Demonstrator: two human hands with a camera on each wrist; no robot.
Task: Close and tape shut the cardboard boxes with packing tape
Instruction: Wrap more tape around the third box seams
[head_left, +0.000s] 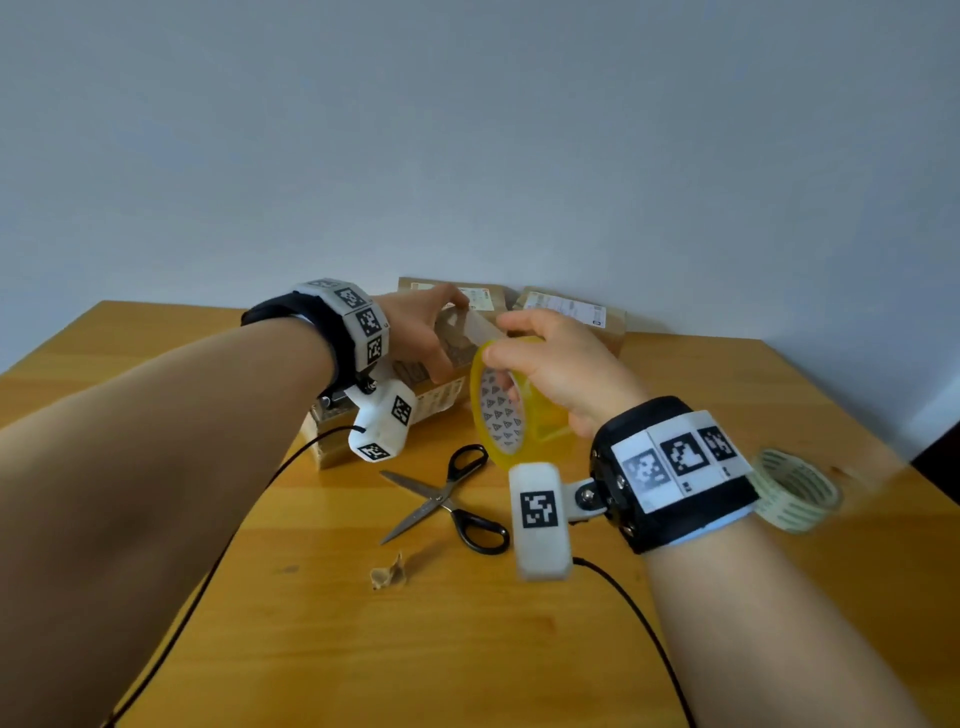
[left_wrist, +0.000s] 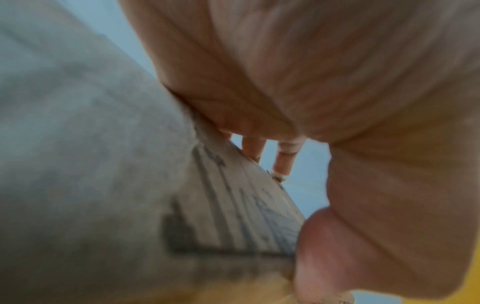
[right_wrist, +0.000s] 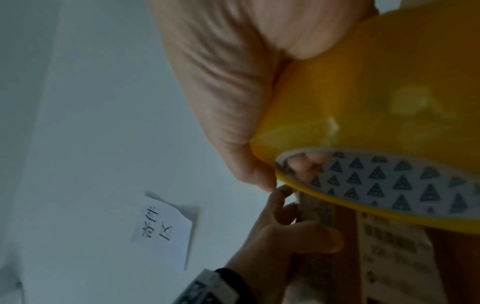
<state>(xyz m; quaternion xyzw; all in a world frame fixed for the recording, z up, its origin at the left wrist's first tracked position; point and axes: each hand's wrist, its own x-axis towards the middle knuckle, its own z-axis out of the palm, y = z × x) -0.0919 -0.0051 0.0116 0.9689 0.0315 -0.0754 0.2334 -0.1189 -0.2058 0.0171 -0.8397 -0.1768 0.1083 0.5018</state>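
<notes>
The right hand (head_left: 561, 364) is wrapped round a yellow roll of packing tape (head_left: 511, 410), held up on edge above the desk (head_left: 519, 649), thumb over the rim and fingers through the core. The left hand (head_left: 421, 332) pinches the free clear strip of tape (head_left: 470, 325) drawn off the roll, up over the nearest cardboard box (head_left: 431, 389), which lies on the desk under the left wrist. From the head view two more brown boxes (head_left: 571, 312) with white labels sit behind, against the wall (head_left: 467, 130). The right wrist view adds what the head view hides: the inside of the roll's core, printed with small dark triangles (right_wrist: 376, 179), with fingertips (right_wrist: 303, 164) showing inside it, and the other hand's fingers closed on the strip just below the roll; it also catches a small white note (right_wrist: 162, 225) with handwriting stuck to the wall. The left wrist view is blurred and mostly palm, with a grey-brown surface bearing a printed label (left_wrist: 233, 205) close under it. On the desk, which is light orange wood, a pair of black-handled scissors (head_left: 447, 499) lies open in front of the box, a crumpled brown scrap (head_left: 387, 571) lies nearer the person, and a second, pale roll of tape (head_left: 795, 488) rests off to the right beyond the right wrist. Black cables run across the desk from both wrist units. The wall is plain pale grey-blue.
</notes>
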